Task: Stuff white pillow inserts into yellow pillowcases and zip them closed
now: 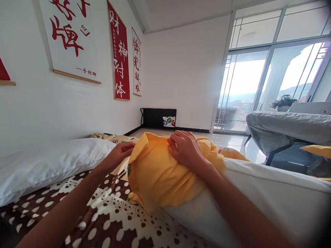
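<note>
A yellow pillowcase (160,172) lies bunched around one end of a white pillow (258,179) in front of me. The rest of the white pillow extends bare to the right. My left hand (125,150) is at the pillowcase's left edge, its fingertips partly hidden behind a raised fold of the cloth. On top of the bunched cloth rests my right hand (184,146), palm down, with its fingers bent and pressed together into the fabric. Under the pillowcase spreads a brown blanket with cream spots (103,213).
Another white pillow (57,162) lies along the wall at left. Patterned beige cloth (113,138) shows beyond my left hand. A plastic-covered table (292,120) stands at right, with a potted plant (284,101) on it. A black panel (152,117) leans near the far wall.
</note>
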Demonstrator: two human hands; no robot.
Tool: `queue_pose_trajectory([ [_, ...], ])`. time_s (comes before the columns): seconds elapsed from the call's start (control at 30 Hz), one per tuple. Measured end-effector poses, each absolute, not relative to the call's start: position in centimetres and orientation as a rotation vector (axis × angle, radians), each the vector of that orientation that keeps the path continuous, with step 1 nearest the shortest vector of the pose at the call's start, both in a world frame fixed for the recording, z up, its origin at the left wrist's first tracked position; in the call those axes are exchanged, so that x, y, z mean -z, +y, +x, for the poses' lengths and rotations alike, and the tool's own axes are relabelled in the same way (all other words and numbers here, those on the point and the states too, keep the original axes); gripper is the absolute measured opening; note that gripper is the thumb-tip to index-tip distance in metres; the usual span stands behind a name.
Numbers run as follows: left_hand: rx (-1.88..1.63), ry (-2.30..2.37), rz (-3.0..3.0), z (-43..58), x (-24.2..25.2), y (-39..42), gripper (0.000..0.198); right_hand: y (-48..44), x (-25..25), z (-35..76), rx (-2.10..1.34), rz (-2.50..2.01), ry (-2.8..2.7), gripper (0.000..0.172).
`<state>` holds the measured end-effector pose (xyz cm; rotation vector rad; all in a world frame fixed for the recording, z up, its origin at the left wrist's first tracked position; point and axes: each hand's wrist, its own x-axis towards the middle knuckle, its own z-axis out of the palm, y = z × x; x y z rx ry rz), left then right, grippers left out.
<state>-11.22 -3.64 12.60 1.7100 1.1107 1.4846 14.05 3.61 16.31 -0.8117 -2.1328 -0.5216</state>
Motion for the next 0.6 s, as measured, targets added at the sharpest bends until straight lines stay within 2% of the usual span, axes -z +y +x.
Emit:
queue_pose_trajectory([
  [0.17,-1.525,0.961,1.659,-11.3,-11.1,-2.4,0.018,4.4,-16.2,14.0,0.526,-0.888,-2.158,0.026],
  [0.37,-1.641,0.846,1.373,-11.0,-10.5,-1.3,0.024,4.5,-16.0,14.2,0.533,-0.835,-2.215,0.029],
  [0.47,-1.708,0.923,1.350,-10.6,-10.0,-0.7,0.026,4.1,-16.2,14.3,0.558,-0.703,-2.294,0.031],
  [0.6,-1.791,1.181,1.543,-8.9,-10.5,-0.9,0.018,4.4,-16.2,14.5,0.555,-0.714,-2.268,0.031],
])
